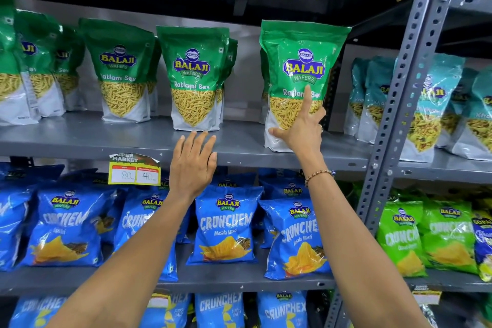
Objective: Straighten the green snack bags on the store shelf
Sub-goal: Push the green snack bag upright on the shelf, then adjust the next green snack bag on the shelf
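Note:
Several green Ratlami Sev bags stand in rows on the grey middle shelf (149, 138). The rightmost green bag (302, 61) stands upright near the shelf's front edge. My right hand (300, 125) rests against its lower front, forefinger stretched up the face and thumb at its lower left, fingers apart. The middle green bag (193, 74) stands upright farther back. My left hand (193, 165) hovers open just below and in front of it, fingertips near the shelf edge, touching nothing. Another green bag (119, 69) stands to the left, with more bags behind and beyond it.
A perforated grey upright (399, 82) bounds the shelf on the right, with teal bags (426, 104) past it. Blue Crunchem bags (226, 224) fill the shelf below, light green bags (426, 234) to their right. Price tags (134, 170) hang on the shelf edges.

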`<state>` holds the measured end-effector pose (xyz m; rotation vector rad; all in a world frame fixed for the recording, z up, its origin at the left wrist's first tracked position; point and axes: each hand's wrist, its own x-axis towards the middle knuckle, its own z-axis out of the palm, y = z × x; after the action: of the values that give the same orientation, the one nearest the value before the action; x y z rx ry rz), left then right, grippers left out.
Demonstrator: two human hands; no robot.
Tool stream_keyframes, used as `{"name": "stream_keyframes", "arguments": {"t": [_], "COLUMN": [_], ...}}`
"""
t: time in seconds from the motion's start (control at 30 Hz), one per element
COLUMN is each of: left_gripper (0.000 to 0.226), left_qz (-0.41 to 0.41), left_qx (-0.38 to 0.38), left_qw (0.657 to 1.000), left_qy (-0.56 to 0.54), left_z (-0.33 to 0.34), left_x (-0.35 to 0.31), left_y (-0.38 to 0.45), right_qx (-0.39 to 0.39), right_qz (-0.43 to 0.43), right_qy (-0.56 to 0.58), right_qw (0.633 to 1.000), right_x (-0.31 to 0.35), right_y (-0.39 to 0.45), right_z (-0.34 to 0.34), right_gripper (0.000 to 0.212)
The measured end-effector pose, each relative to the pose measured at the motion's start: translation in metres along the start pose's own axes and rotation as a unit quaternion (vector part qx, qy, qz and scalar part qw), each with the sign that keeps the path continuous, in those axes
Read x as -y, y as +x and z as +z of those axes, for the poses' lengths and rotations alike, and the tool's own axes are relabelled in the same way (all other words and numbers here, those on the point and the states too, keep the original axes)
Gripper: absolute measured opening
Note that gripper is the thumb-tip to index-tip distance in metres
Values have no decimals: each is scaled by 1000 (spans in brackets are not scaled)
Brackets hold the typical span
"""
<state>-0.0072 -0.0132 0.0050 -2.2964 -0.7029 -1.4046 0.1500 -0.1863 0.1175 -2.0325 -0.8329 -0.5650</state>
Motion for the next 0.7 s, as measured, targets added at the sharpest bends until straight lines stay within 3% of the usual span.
{"name": "stream_keyframes", "arguments": {"t": [0.07,0.13,0.23,0.27,0.33,0.4,0.57,0.7], "left_gripper": [49,48,45,45,45,46,50,52], "left_qz": [-3,-3,-5,-3,-3,-16,-57,-38], "left_qx": [7,-3,-36,-41,-39,-24,17,26], "left_qw": [1000,1000,999,999,999,999,996,995], "left_qy": [-4,-10,-21,-20,-6,18,66,88], "left_z": [-5,-14,-28,-33,-43,-52,-66,-73], "left_x": [-1,0,16,26,52,88,185,235], "left_y": [-1,-1,2,3,1,-5,-27,-41], "right_qx": [-6,-60,-248,-275,-242,-162,38,95], "right_qz": [13,8,-129,-179,-248,-264,-142,-63], "right_qy": [8,33,78,93,114,119,123,112], "right_qw": [1000,998,957,940,931,943,981,987], "right_x": [1,9,48,66,100,125,151,162], "right_y": [-2,-6,-19,-24,-29,-30,-8,12], "right_z": [1,4,13,21,42,69,136,170], "right_gripper": [124,114,69,55,39,38,71,96]}}
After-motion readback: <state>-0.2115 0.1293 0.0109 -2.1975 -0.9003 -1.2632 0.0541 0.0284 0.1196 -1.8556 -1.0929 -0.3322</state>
